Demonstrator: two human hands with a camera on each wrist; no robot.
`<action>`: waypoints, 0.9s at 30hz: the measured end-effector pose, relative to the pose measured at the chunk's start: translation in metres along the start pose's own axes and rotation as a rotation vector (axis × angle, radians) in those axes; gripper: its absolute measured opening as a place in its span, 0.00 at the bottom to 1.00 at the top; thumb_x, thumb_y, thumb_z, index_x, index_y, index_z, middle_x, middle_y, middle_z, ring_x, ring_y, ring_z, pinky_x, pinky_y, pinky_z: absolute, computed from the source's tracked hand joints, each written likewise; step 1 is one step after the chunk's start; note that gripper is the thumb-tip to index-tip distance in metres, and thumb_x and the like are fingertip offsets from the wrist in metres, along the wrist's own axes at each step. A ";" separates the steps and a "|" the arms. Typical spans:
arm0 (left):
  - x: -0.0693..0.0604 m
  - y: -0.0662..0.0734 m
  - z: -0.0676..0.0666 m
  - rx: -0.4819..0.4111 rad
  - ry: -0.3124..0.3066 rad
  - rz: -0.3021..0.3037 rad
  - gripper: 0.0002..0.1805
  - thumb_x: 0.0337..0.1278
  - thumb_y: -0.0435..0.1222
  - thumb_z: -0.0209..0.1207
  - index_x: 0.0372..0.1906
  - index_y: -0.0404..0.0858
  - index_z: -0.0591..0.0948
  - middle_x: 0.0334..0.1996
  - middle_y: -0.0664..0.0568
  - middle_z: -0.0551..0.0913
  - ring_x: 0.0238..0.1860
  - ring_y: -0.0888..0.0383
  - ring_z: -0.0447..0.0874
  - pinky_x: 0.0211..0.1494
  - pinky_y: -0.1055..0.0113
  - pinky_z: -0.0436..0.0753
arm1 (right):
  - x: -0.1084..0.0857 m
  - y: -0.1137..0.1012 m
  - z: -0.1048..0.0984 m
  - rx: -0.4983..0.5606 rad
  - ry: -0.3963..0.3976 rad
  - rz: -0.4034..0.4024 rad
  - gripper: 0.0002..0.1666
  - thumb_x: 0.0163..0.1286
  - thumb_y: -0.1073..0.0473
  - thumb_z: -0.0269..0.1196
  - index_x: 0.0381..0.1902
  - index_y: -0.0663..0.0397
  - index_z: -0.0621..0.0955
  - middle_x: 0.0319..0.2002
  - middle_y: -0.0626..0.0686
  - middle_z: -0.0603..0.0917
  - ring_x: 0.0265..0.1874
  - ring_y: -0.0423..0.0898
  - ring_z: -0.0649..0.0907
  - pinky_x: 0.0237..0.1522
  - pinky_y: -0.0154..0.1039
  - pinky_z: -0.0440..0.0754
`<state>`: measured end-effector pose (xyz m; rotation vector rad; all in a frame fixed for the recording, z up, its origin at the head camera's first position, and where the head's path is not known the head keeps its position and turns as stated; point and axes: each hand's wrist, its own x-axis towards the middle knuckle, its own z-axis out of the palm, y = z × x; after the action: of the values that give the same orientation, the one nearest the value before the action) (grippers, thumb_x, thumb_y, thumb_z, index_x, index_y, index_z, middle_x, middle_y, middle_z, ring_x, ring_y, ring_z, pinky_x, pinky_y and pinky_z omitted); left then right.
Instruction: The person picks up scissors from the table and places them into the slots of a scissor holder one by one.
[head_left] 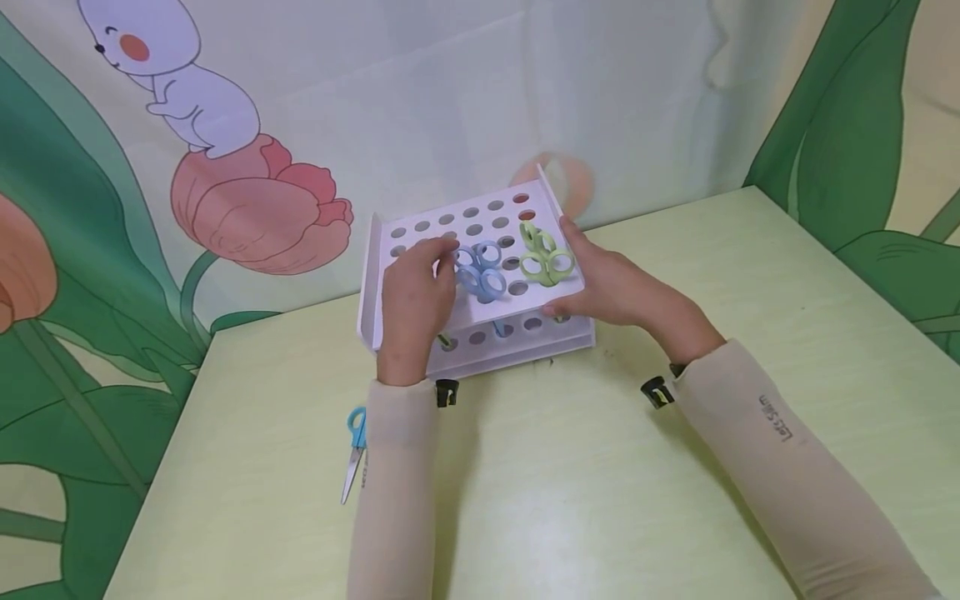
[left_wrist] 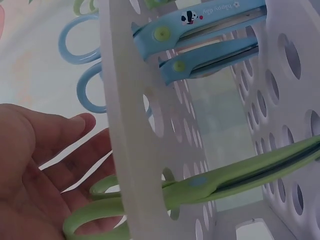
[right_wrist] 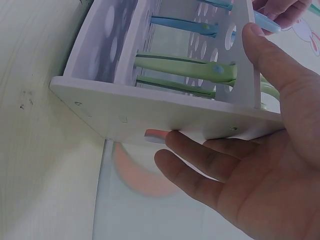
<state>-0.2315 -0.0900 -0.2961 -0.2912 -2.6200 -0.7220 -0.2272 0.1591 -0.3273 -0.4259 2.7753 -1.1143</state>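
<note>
A white scissors rack (head_left: 472, 218) with rows of round holes stands on the table. My right hand (head_left: 611, 283) grips its right side, thumb on the front edge and fingers along the side panel (right_wrist: 200, 112). Over the rack's left part hovers my left hand (head_left: 420, 292), fingers loosely bent, its thumb tip near blue scissors (head_left: 480, 271) standing in the holes. Green scissors (head_left: 546, 258) stand at the right. Another green pair (left_wrist: 215, 187) sits beside my left hand, its handles in front of the fingers; whether they touch cannot be told.
Light-blue-handled scissors (head_left: 355, 442) lie on the light green table (head_left: 540, 483), left of the rack and partly behind the left sleeve (head_left: 393, 500). Behind the table hangs a printed curtain (head_left: 420, 108) with flowers and a white animal.
</note>
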 end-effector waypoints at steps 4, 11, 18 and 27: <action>-0.003 -0.001 -0.006 -0.029 -0.028 -0.028 0.15 0.74 0.36 0.55 0.58 0.41 0.85 0.57 0.51 0.84 0.60 0.52 0.79 0.64 0.58 0.74 | 0.001 0.000 0.001 -0.001 -0.003 0.000 0.76 0.60 0.46 0.76 0.81 0.41 0.31 0.64 0.57 0.72 0.47 0.53 0.76 0.51 0.49 0.75; -0.011 -0.007 -0.027 -0.092 -0.038 -0.026 0.16 0.72 0.34 0.55 0.58 0.40 0.85 0.53 0.47 0.85 0.55 0.51 0.80 0.62 0.56 0.74 | 0.002 0.001 0.000 -0.007 -0.007 -0.012 0.76 0.59 0.44 0.76 0.81 0.41 0.31 0.63 0.57 0.73 0.47 0.54 0.76 0.52 0.50 0.74; -0.018 -0.020 -0.046 -0.043 -0.250 -0.092 0.22 0.73 0.37 0.54 0.68 0.41 0.77 0.63 0.46 0.77 0.62 0.48 0.74 0.65 0.52 0.72 | 0.001 -0.002 0.000 -0.005 -0.014 -0.005 0.76 0.59 0.43 0.76 0.81 0.41 0.31 0.63 0.58 0.73 0.47 0.54 0.76 0.52 0.50 0.74; -0.020 -0.029 -0.041 -0.098 -0.260 -0.069 0.19 0.74 0.31 0.51 0.63 0.43 0.83 0.59 0.49 0.82 0.56 0.51 0.77 0.63 0.56 0.73 | -0.002 -0.002 -0.003 -0.002 -0.018 0.009 0.75 0.60 0.45 0.75 0.81 0.40 0.30 0.60 0.59 0.74 0.47 0.55 0.75 0.52 0.51 0.73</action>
<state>-0.2089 -0.1382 -0.2855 -0.3444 -2.8558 -0.8906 -0.2254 0.1605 -0.3243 -0.4216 2.7603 -1.1010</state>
